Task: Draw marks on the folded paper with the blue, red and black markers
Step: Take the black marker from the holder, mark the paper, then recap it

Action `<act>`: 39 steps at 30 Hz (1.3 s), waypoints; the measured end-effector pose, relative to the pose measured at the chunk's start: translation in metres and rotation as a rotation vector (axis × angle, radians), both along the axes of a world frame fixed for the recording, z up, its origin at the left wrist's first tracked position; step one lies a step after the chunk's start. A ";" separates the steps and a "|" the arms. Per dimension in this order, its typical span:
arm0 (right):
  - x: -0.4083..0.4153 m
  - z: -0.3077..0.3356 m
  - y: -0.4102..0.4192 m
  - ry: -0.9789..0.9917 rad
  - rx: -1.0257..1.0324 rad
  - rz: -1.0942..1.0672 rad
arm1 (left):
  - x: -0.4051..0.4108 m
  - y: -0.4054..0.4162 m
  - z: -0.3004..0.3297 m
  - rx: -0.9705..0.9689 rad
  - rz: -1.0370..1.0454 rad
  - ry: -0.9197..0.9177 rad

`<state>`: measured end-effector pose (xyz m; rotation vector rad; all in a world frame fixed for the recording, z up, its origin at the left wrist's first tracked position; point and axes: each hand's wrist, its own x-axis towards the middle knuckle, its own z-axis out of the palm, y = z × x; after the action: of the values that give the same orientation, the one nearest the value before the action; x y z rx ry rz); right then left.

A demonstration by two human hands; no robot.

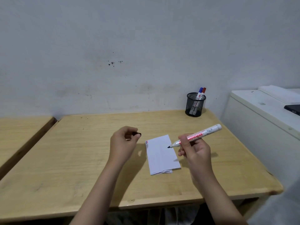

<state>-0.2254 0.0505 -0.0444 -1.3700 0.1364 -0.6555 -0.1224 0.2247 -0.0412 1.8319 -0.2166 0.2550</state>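
Between your hands: the folded paper [162, 154] lies flat on the wooden table [81, 159], its long side running away from you, with loose folded edges showing at the near end.
Marks on the paper: a short blue mark and a short red mark [146, 142] sit side by side at the far corner nearest your left hand.
Your right hand [194, 150]: closed around the black marker [197, 136], thumb and fingers pinching the barrel near its front end.
Black marker: uncapped, tilted, with its dark tip pointing down and towards your left hand; the tip is over the paper's far half, and you cannot tell here whether it touches the sheet. The white barrel, with red lettering, rises up and away past your knuckles.
Your left hand [124, 143]: raised just off the paper's far left corner, fingers curled in, the fingertips pinching a small black cap [137, 134]. It does not touch the paper.
Beyond your right hand: a black mesh pen cup [195, 105] stands at the far edge of the table against the wall.
In the cup: the blue marker [199, 93] and the red marker [203, 93], caps up, leaning together.
To the right of your right hand: a white cabinet [259, 119] stands beside the table, with a dark flat object [293, 109] on top.
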 end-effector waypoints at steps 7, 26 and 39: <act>-0.002 -0.018 0.007 0.052 -0.032 0.036 | 0.057 -0.004 -0.029 0.371 -0.048 0.100; 0.098 -0.009 0.010 0.297 -0.075 0.105 | 0.022 -0.002 -0.050 0.280 -0.122 -0.138; 0.115 -0.036 0.019 0.341 -0.259 0.059 | 0.022 -0.001 -0.048 0.493 -0.263 -0.148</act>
<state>-0.1106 0.0691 -0.0806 -1.7231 0.2902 -0.3947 -0.1001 0.2238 -0.0889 2.2425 -0.6660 0.1597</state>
